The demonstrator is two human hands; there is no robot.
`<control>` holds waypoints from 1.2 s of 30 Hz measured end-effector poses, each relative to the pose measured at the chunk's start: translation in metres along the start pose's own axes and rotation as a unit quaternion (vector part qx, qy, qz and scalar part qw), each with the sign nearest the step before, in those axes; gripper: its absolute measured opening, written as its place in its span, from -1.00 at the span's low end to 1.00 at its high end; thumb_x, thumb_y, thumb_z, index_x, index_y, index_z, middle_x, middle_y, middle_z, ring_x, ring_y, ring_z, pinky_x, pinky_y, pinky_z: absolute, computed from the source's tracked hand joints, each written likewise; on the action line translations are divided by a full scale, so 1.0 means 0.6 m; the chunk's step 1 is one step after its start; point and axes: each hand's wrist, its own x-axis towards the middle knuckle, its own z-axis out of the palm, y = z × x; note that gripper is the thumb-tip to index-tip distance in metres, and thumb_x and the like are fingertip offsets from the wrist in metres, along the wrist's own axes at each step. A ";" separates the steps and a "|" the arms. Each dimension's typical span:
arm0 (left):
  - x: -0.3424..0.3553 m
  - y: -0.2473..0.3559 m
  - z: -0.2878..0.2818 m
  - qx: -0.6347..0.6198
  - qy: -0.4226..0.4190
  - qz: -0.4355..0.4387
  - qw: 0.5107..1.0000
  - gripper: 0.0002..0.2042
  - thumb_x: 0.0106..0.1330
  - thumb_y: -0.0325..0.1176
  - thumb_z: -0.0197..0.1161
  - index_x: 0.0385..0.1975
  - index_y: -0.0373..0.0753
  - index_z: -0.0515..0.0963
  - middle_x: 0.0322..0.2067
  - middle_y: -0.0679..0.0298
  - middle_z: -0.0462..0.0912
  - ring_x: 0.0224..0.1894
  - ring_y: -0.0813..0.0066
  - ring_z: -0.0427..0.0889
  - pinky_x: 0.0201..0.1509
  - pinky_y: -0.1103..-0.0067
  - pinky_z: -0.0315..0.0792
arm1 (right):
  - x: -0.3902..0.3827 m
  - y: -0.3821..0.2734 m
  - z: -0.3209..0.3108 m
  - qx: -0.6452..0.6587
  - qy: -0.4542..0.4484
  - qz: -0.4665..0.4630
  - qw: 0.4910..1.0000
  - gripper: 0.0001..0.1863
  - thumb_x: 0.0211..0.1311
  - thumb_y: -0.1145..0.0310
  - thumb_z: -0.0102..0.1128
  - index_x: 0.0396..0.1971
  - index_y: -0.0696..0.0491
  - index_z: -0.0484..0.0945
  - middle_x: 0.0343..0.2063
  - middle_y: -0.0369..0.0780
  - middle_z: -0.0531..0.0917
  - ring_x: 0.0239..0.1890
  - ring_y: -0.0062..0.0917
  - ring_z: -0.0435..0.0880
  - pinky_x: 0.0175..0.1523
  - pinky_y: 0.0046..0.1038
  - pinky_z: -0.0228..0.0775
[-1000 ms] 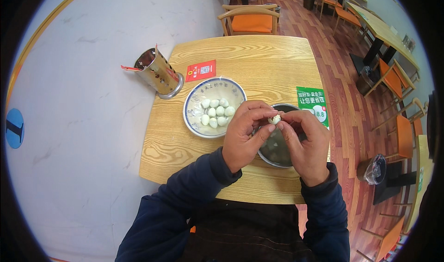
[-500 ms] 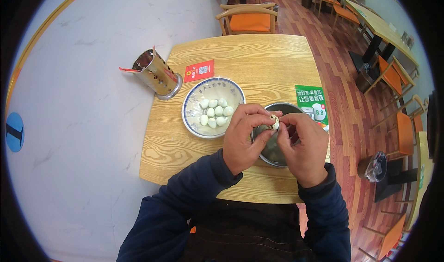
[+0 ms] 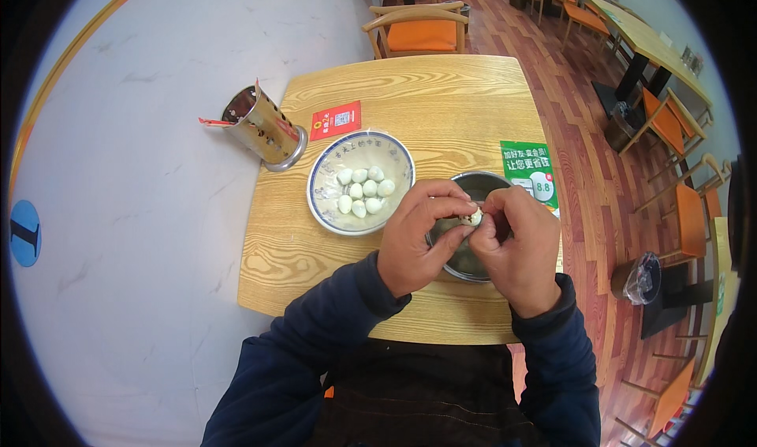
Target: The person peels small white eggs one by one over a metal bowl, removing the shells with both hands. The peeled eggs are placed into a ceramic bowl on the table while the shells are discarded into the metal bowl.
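A partly peeled quail egg [image 3: 471, 217], white with some speckled shell left on it, is pinched between my two hands. My left hand [image 3: 422, 234] grips it from the left with thumb and fingers. From the other side my right hand [image 3: 520, 246] has thumb and forefinger closed at the egg's shell. Both hands are above a round metal bowl [image 3: 482, 180], and they cover much of its inside. To their left, a white bowl with a blue pattern [image 3: 327, 210] holds several peeled quail eggs [image 3: 365, 189].
A metal utensil holder [image 3: 264, 127] stands at the table's left edge by the wall. A red card [image 3: 336, 120] and a green card [image 3: 532, 171] lie on the wooden table [image 3: 426, 92]. Beyond it are an orange-seated chair [image 3: 422, 35] and a lined bin [image 3: 637, 278].
My fingers have shifted around the egg, and my right thumb and forefinger have curled closer onto it. The whole view has moved slightly. The bowls stay in place.
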 end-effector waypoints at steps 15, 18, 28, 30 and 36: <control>-0.009 -0.019 0.009 -0.151 0.012 -0.085 0.985 -0.69 0.39 -0.58 0.34 0.11 -0.27 0.61 0.11 0.13 0.65 0.11 0.35 0.65 0.13 0.50 0.55 | 0.003 0.004 0.001 0.020 -0.020 0.000 1.000 -0.82 -0.01 0.61 0.32 -0.38 0.10 0.54 -0.48 -0.17 0.56 -0.50 -0.30 0.60 -0.40 -0.33 0.43; -0.010 -0.019 0.008 -0.161 0.009 -0.088 0.983 -0.71 0.43 -0.57 0.33 0.12 -0.29 0.59 0.11 0.14 0.64 0.11 0.38 0.64 0.15 0.51 0.55 | 0.004 0.005 0.001 0.006 -0.016 -0.009 1.000 -0.82 -0.01 0.61 0.32 -0.38 0.10 0.55 -0.47 -0.17 0.57 -0.50 -0.31 0.60 -0.40 -0.34 0.43; -0.006 -0.013 0.011 -0.320 0.050 -0.147 0.935 -0.75 0.55 -0.57 0.21 0.16 -0.36 0.51 0.14 0.16 0.54 0.13 0.49 0.60 0.25 0.51 0.57 | 0.006 0.008 0.004 0.029 0.014 -0.029 0.999 -0.85 0.04 0.61 0.32 -0.36 0.11 0.58 -0.50 -0.18 0.59 -0.46 -0.29 0.62 -0.38 -0.33 0.44; -0.005 -0.011 0.011 -0.324 0.050 -0.149 0.933 -0.75 0.56 -0.57 0.21 0.17 -0.36 0.51 0.14 0.17 0.54 0.13 0.50 0.60 0.25 0.51 0.58 | 0.007 0.009 0.007 0.047 0.019 -0.027 0.998 -0.84 0.04 0.61 0.32 -0.36 0.11 0.58 -0.49 -0.19 0.61 -0.45 -0.29 0.63 -0.36 -0.33 0.45; -0.005 -0.014 0.007 -0.284 0.036 -0.139 0.948 -0.75 0.54 -0.60 0.18 0.16 -0.36 0.51 0.16 0.12 0.54 0.20 0.42 0.59 0.29 0.47 0.55 | 0.005 0.006 -0.002 0.025 -0.011 -0.040 0.999 -0.82 0.06 0.61 0.40 -0.34 0.11 0.60 -0.45 -0.19 0.66 -0.43 -0.33 0.65 -0.34 -0.35 0.48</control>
